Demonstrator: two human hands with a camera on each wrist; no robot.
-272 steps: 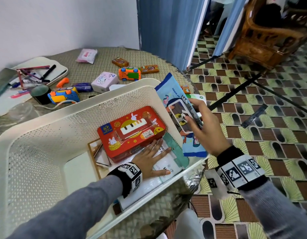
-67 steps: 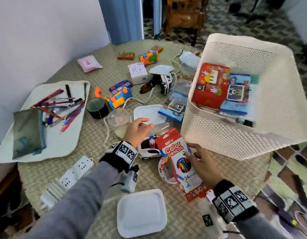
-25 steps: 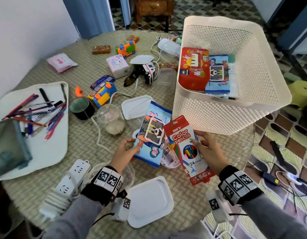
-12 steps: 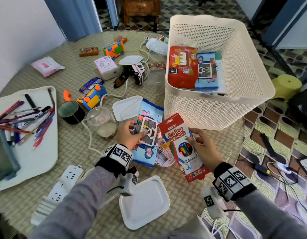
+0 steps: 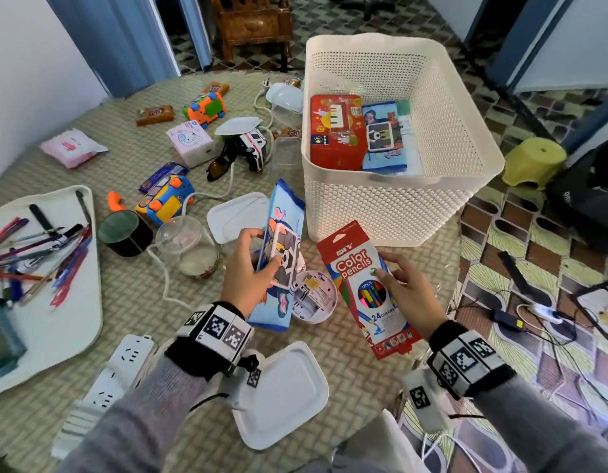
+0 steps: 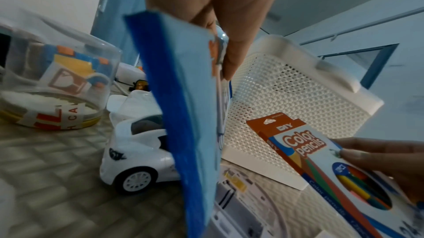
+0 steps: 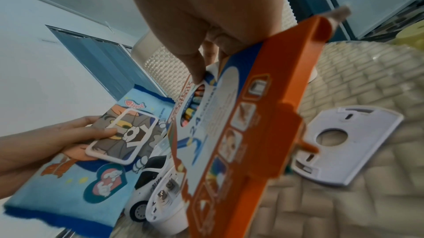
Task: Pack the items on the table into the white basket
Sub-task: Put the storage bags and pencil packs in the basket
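Observation:
The white basket (image 5: 391, 206) stands on the table's right side with a red tin (image 5: 336, 134) and a blue cartoon pouch (image 5: 384, 141) inside. My left hand (image 5: 248, 271) grips a second blue cartoon pouch (image 5: 282, 233) (image 6: 183, 97) (image 7: 75, 178), tilted on edge above the table just left of the basket. My right hand (image 5: 405, 295) pinches a red box of colour pencils (image 5: 367, 295) (image 6: 321, 160) (image 7: 241, 142) in front of the basket. Under both lie a white toy car (image 6: 137, 151) and a round white device (image 5: 313, 298).
Further left are a clear jar (image 5: 190, 247), a dark tape roll (image 5: 125, 233), toy vehicles (image 5: 166, 203), a pink box (image 5: 190, 141), snack bars and a white tray (image 5: 74, 302) of pens. White lids (image 5: 282, 394) and a power strip (image 5: 108, 387) lie near me. Floor drops off right.
My left hand has lifted the blue pouch and tipped it on edge, nearer the basket. The pencil box in my right hand has edged up toward the basket.

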